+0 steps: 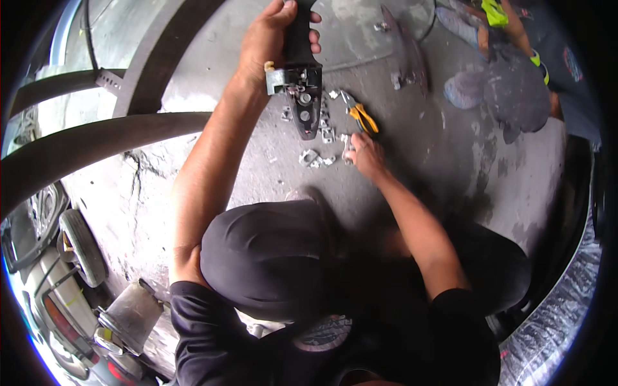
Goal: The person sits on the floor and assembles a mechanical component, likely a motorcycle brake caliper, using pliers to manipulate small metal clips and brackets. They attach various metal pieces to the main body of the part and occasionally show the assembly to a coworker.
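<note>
My left hand [267,35] is raised, its fingers wrapped round the upper end of a long black part with a metal mechanism [305,96]. A pale metal bracket juts from that part's left side, and its lower end tapers downward. Low over the floor, my right hand [368,156] pinches a small silvery metal piece [347,148]. Just beyond it lie pliers with orange-yellow handles [364,118]. Small metal fittings [315,159] are scattered on the floor beside the right hand, and more metal pieces [327,133] show partly behind the black part.
Curved dark bars [96,145] reach in from the left. A tyre [82,248], a grey bucket [132,315] and vehicle parts stand at the lower left. Another person [515,83] crouches at the upper right, near a long dark curved piece [407,51]. Plastic sheeting [553,321] lies lower right.
</note>
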`<state>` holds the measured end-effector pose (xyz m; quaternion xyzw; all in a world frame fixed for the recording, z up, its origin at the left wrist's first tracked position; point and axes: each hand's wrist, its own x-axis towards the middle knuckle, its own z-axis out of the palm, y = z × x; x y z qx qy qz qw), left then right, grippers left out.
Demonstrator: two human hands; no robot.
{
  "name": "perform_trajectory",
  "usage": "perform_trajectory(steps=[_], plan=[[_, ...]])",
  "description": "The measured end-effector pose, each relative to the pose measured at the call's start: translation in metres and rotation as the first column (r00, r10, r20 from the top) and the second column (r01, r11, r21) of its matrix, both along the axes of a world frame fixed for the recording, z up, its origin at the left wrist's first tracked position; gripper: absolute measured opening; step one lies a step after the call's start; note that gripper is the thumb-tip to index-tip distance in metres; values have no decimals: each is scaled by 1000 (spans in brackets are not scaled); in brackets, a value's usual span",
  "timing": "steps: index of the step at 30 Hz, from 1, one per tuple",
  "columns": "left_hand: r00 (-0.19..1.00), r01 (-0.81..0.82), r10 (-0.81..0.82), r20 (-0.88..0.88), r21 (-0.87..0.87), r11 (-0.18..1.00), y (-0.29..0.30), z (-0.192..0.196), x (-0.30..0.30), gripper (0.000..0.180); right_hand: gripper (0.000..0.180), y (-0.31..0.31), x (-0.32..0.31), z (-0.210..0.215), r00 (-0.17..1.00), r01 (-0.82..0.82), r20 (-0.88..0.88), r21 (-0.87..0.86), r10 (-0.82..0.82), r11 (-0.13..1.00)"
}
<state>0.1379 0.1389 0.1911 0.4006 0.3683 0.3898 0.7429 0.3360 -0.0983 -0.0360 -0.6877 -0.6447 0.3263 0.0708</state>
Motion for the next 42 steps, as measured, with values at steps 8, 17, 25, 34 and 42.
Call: perform_trajectory(steps=[8, 17, 25, 34, 42], plan=[[985, -141, 142, 102, -15, 990, 7, -13, -13, 24, 18, 81, 40, 136, 315, 195, -875, -319, -367, 927], [951, -256, 247, 185, 23, 967, 8, -5, 4, 25, 14, 90, -34, 237, 141, 369, -955, -193, -260, 909], [962, -235, 218, 162, 97, 967, 1, 8, 2, 27, 15, 90, -38, 238, 181, 368, -942, -201, -281, 908], [987, -152, 142, 78, 134, 979, 15, -3, -20, 28, 10, 98, 23, 181, 393, 386, -893, -56, -219, 921], [990, -124, 120, 69, 65, 990, 19, -16, -13, 27, 13, 39, 16, 5, 823, 155, -512, -213, -245, 965]])
